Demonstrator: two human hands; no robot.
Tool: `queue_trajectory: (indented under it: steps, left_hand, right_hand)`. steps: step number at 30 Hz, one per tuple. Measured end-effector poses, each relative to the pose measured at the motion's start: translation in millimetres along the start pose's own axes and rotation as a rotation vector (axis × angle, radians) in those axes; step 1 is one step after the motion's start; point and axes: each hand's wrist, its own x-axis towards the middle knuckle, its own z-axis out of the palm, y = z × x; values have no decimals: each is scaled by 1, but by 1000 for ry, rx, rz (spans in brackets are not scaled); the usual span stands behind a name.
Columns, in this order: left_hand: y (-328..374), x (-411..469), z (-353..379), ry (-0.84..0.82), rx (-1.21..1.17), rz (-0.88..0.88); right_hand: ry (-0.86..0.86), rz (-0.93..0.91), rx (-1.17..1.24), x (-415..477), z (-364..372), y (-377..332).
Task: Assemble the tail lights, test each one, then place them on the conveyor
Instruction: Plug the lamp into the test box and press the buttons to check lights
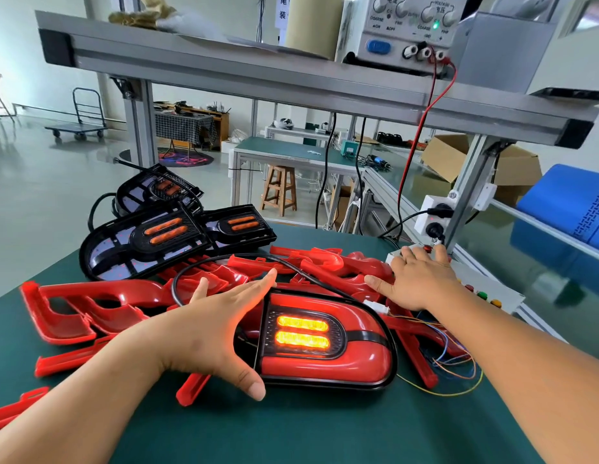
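An assembled red tail light (328, 343) lies on the green bench, lit, with two amber bars glowing in its dark centre. My left hand (217, 326) is spread flat against its left end, thumb at the near edge. My right hand (418, 279) reaches right with straight fingers onto a white switch box (475, 289) that carries coloured buttons. A black cable (224, 266) and thin coloured wires (449, 356) run from the light. Several loose red lens covers (100, 306) lie around it. Three black unlit light bases (150, 242) sit at the back left.
A power supply (402, 28) with red and black leads stands on the aluminium shelf (224, 72) overhead. The green conveyor (526, 262) runs along the right, with a blue crate (572, 209) on it. A white socket block (435, 219) hangs on the frame post.
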Motion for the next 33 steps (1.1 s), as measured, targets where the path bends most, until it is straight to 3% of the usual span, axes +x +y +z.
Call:
queue_trajectory:
  steps: [15, 19, 25, 28, 33]
  left_hand:
    - [-2, 2, 2, 7, 1, -18]
    - [-3, 3, 1, 12, 16, -34]
    - [2, 8, -11, 128, -4, -61]
    - [13, 21, -17, 175, 66, -83]
    - [45, 58, -32, 197, 179, -71]
  right_hand:
    - [-14, 15, 133, -5, -4, 1]
    - [161, 42, 322, -19, -14, 7]
    - [-69, -71, 398, -59, -4, -2]
    - [-61, -62, 543, -65, -2, -6]
    - [-22, -10, 575, -68, -4, -10]
